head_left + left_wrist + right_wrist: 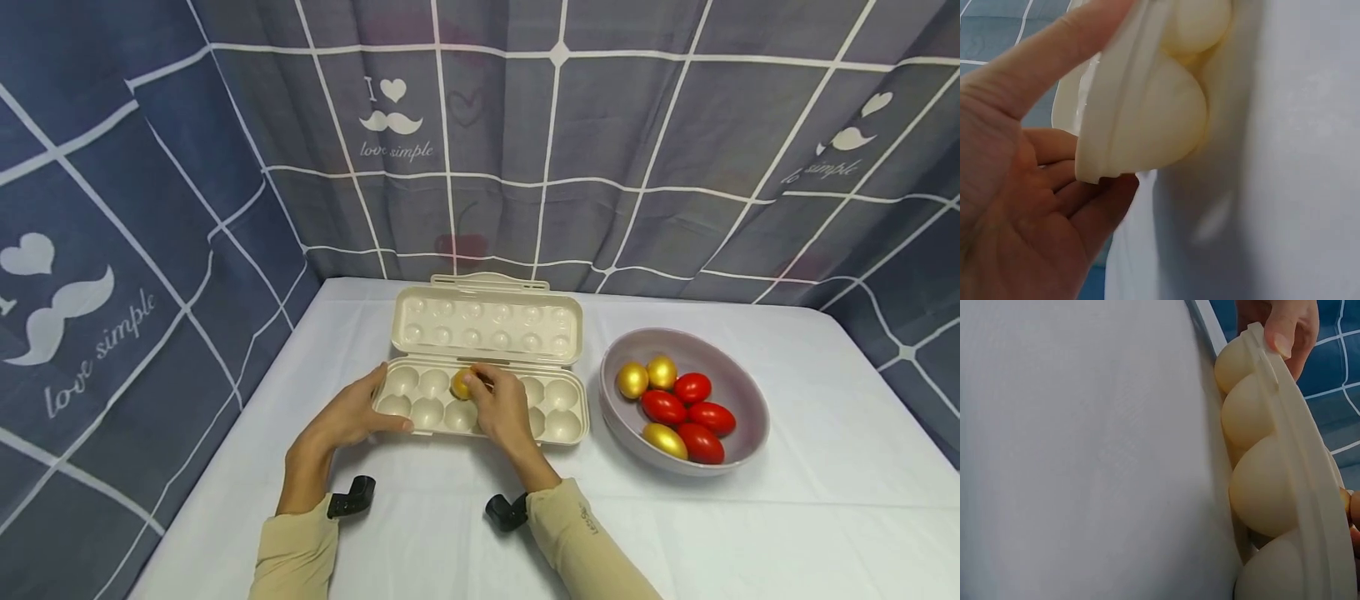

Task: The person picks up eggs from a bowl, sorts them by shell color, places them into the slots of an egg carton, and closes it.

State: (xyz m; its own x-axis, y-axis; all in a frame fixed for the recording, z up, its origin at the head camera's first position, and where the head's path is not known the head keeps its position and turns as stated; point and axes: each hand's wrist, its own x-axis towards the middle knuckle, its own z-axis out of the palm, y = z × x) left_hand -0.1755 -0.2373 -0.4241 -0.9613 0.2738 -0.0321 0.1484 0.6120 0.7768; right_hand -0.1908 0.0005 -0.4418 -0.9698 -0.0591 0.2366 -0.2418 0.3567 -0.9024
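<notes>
A cream plastic egg carton point(561, 423) lies with its lid point(487, 323) folded back behind it. My left hand point(348, 414) grips the carton's left end, thumb along the front rim and fingers behind. The left wrist view shows that hand point(1029, 187) holding the rim above the rounded undersides of the cups point(1166, 119). With its fingertips, my right hand point(504, 408) pinches a gold egg point(461, 384) at a back-row cup near the middle. Only its fingertips point(1355, 509) show past the carton point(1266, 481) in the right wrist view. The other visible cups hold nothing.
A mauve bowl point(753, 417) with several red eggs point(701, 443) and gold eggs point(664, 441) stands right of the carton. A white cloth point(832, 450) covers the table. Dark checked curtains point(495, 125) hang behind and at both sides.
</notes>
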